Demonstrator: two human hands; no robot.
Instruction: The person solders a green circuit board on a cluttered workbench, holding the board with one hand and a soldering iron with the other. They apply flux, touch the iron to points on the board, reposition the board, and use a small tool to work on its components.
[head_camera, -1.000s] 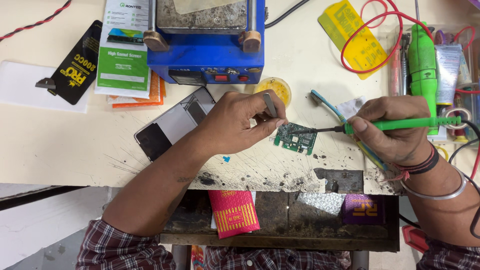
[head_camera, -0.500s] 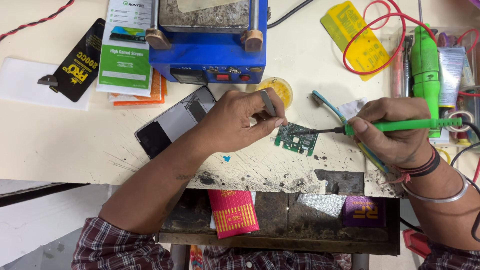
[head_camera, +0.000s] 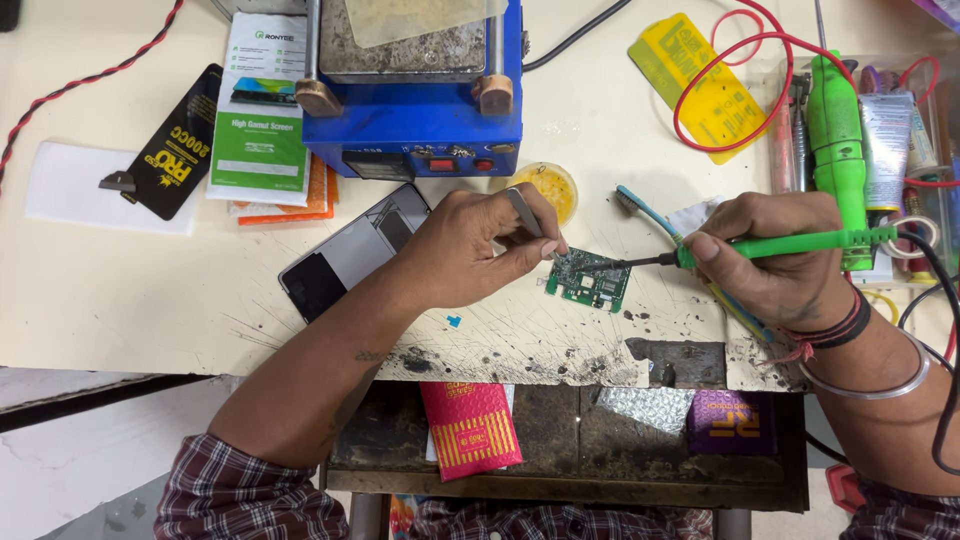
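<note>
A small green circuit board (head_camera: 590, 280) lies on the scratched cream workbench (head_camera: 120, 290) near its front edge. My left hand (head_camera: 480, 245) pinches metal tweezers (head_camera: 528, 215) whose tips touch the board's left corner. My right hand (head_camera: 770, 255) grips a green-handled soldering iron (head_camera: 800, 242), held level, its dark tip resting on the board's top edge. A dark cable runs from the iron off to the right.
A blue heating station (head_camera: 415, 100) stands at the back, a dismantled phone (head_camera: 350, 250) left of my hand, a yellow flux tin (head_camera: 550, 185) behind it. Packets (head_camera: 265, 110), a blue toothbrush (head_camera: 650, 212), red wire (head_camera: 720, 80), a green rotary tool (head_camera: 835, 130) lie around.
Both hands stay on the board; the iron tip and tweezers have shifted only slightly.
</note>
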